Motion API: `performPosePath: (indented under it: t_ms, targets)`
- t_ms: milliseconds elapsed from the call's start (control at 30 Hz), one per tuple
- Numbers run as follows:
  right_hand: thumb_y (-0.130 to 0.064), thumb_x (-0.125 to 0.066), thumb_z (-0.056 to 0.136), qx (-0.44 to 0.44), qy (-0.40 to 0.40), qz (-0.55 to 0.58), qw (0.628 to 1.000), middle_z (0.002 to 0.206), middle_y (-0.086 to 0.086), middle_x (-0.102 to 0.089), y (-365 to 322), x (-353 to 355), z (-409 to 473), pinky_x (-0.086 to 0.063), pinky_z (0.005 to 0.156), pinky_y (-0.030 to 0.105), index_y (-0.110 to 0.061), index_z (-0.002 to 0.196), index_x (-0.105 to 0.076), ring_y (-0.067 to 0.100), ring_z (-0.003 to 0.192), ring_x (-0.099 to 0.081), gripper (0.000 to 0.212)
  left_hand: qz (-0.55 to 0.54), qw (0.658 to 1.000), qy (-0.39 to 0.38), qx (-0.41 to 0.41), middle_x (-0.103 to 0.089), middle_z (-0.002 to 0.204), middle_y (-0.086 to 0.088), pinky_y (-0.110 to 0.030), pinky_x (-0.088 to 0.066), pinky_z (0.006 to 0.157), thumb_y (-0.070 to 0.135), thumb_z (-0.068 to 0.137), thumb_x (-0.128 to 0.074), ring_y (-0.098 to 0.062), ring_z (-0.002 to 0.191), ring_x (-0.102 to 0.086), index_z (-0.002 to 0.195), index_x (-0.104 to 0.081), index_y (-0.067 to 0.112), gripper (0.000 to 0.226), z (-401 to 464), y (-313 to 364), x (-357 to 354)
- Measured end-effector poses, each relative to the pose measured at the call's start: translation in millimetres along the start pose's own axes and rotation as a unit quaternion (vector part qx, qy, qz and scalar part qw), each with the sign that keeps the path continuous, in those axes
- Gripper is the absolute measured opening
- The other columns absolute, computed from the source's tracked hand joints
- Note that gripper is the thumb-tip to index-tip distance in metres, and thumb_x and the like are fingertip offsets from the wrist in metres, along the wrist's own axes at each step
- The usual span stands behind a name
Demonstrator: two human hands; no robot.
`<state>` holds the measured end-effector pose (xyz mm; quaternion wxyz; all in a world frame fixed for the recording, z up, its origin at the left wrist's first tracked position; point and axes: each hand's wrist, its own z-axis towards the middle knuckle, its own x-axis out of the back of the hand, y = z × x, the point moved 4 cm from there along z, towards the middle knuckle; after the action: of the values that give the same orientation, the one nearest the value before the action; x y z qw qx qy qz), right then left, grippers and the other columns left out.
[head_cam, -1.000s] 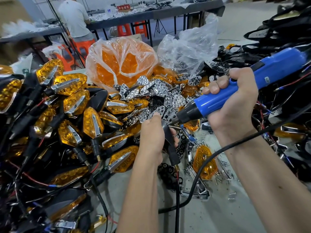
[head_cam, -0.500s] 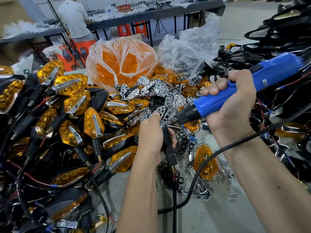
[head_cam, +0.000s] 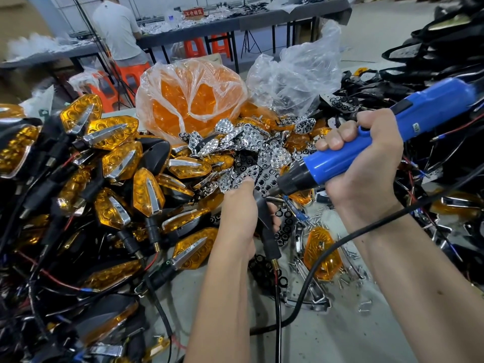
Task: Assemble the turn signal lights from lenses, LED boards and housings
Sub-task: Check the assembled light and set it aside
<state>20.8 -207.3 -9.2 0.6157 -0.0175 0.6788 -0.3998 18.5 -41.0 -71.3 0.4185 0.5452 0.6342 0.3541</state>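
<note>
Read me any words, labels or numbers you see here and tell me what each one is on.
"不合格区": white characters on the red sign on the far table; small, so the reading is not certain.
Sticker on the blue screwdriver: print too small to read.
Nothing else readable.

finished lights left, lens bag behind

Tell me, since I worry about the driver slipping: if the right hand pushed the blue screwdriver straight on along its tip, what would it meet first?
Most likely the black housing held by the left hand; the right hand aims the blue screwdriver down-left at it. Depth is unclear.
</note>
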Motion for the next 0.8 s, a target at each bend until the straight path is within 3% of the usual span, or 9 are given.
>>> performPosePath:
  t_ms: [200,333,500,667,800]
  targets:
    - [-0.010,-0.049,0.093,-0.002,-0.022,-0.002,1.000,0.059,0.000,-0.042,-2.9,0.0,1.3,-0.044,0.057,0.030,-0.015,0.068,-0.041,0.017,0.050,-0.043,0.027,-0.005,0.999,-0.036,0.036,-0.061,0.060,-0.010,-0.024,-0.047,0.044,0.036,0.107,-0.048,-0.023,0.044,-0.054,0.103,-0.050,0.006,0.030,-1.3,0.4,0.0]
    - [-0.011,-0.051,0.093,0.027,-0.069,-0.021,0.997,0.060,0.001,-0.042,-9.2,-8.7,-2.0,-0.045,0.057,0.031,-0.015,0.072,-0.041,0.017,0.051,-0.043,0.024,-0.019,0.997,-0.057,0.058,-0.062,0.059,-0.008,-0.022,-0.046,0.042,0.037,0.107,-0.048,-0.021,0.042,-0.055,0.089,-0.054,0.007,0.035,-1.4,-0.2,-0.1]
    - [-0.015,-0.055,0.094,0.039,-0.111,-0.020,0.993,0.058,-0.001,-0.045,-18.7,-18.7,0.1,-0.046,0.060,0.032,-0.018,0.065,-0.048,0.016,0.051,-0.045,0.030,-0.048,0.997,-0.039,0.042,-0.061,0.060,-0.008,-0.024,-0.047,0.043,0.037,0.105,-0.051,-0.022,0.044,-0.055,0.087,-0.054,0.008,0.034,1.2,2.5,5.1]
    - [-0.022,-0.060,0.100,0.009,-0.046,0.014,0.999,0.061,-0.002,-0.049,-29.4,-2.0,13.4,-0.048,0.061,0.030,-0.017,0.073,-0.051,0.014,0.053,-0.048,0.029,-0.107,0.992,-0.069,-0.005,-0.059,0.064,-0.006,-0.024,-0.045,0.041,0.037,0.103,-0.054,-0.020,0.044,-0.053,0.084,-0.054,0.012,0.031,0.3,11.3,14.8]
    - [-0.031,-0.073,0.097,-0.059,0.020,-0.097,0.993,0.063,0.001,-0.051,-36.7,15.4,37.2,-0.052,0.058,0.029,-0.015,0.087,-0.050,0.015,0.050,-0.052,0.030,-0.200,0.955,-0.211,-0.048,-0.052,0.066,-0.002,-0.023,-0.041,0.040,0.038,0.103,-0.048,-0.016,0.045,-0.048,0.082,-0.055,0.013,0.033,-8.8,22.3,11.0]
